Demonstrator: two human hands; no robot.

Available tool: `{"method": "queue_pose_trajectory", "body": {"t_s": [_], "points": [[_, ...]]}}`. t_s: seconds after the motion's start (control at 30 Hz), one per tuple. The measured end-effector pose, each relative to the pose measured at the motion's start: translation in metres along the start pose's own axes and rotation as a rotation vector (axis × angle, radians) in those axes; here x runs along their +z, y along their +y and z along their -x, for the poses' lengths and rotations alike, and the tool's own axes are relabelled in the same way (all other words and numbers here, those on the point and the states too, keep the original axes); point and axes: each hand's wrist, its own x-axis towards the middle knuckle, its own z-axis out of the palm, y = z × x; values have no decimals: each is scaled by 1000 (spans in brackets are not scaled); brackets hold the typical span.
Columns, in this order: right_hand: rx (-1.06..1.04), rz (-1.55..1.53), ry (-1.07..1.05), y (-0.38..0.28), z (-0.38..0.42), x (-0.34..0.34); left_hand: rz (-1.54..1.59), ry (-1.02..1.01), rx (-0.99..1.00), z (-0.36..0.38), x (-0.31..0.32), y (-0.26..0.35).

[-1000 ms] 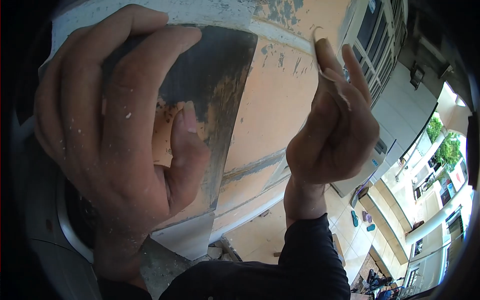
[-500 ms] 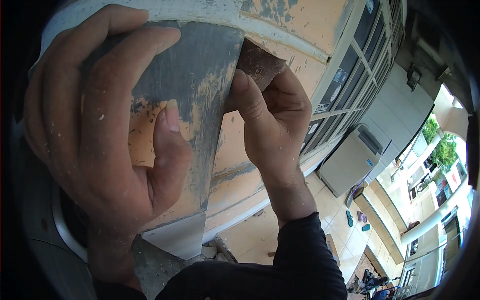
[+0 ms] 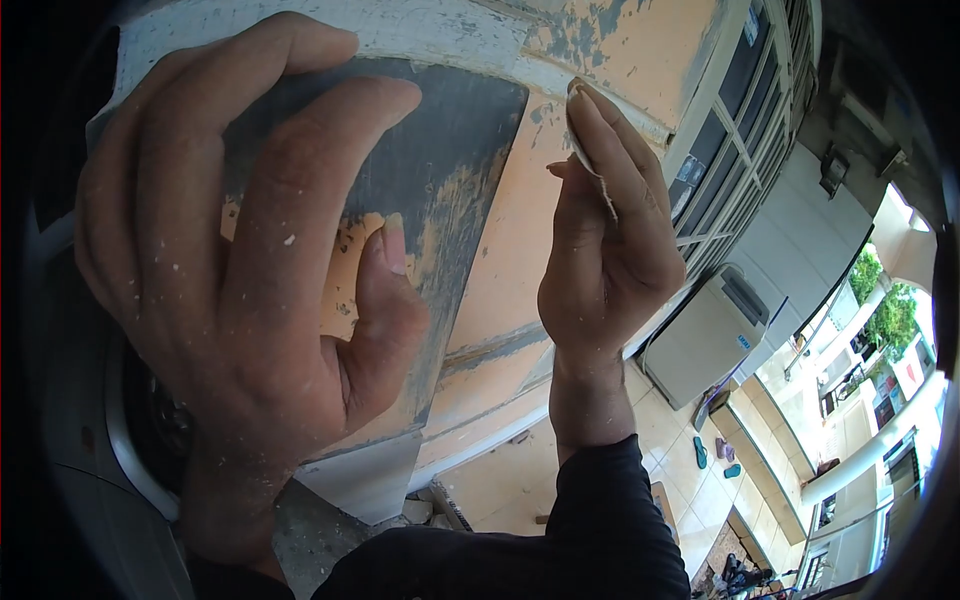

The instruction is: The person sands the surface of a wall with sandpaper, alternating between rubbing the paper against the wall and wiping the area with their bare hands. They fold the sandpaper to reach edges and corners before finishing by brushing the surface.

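Observation:
My left hand [image 3: 255, 290] is in front of the pillar's worn grey and peach face [image 3: 455, 130], its curved fingers and thumb apart and nothing in its grasp. Pale specks of dust dot its back. To the right of the pillar's edge, my right hand [image 3: 615, 240] is raised with its thumb and fingers closed on a piece of sandpaper [image 3: 592, 170]. The sheet now shows mostly as a thin pale edge along the fingers. Behind that hand runs a peach wall [image 3: 510, 250] with patchy grey marks.
A window with a pale grille [image 3: 740, 125] lines the wall on the right. Beyond it stand a pale top-lid appliance [image 3: 695, 335] and tiled steps [image 3: 765, 435]. Teal slippers [image 3: 700, 452] lie on the tiled floor. At lower left is part of a car wheel [image 3: 150, 420].
My right hand has drawn away from the pillar's edge, rightward, with the sandpaper turned from face-on to edge-on. My left hand appears slightly further right in view, its fingers still curved.

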Motion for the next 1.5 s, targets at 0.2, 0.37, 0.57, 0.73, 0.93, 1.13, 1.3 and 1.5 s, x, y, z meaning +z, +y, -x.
{"method": "queue_pose_trajectory", "body": {"t_s": [0.2, 0.37, 0.57, 0.73, 0.93, 1.13, 1.3, 1.5], "points": [[-243, 306, 7, -6, -10, 2, -33, -21, -22, 0, -1, 4], [-554, 538, 26, 11, -25, -6, -13, -62, 51, -1, -5, -4], [-592, 330, -38, 42, -32, -3, 66, -55, 33, 3, 2, -3], [-615, 132, -77, 68, -32, 1, 54, -82, 44, 3, 0, -4], [-344, 510, -244, 4, -37, -9, 72, -84, 7, 1, 0, -1], [-462, 397, -191, 20, -25, -9, 62, -108, 8, -2, -5, 1], [-414, 302, -141, 27, -27, -3, 75, -91, -20, -4, -4, 3], [-309, 295, -184, 21, -15, -5, 69, -72, -73, 0, -2, 8]]}}
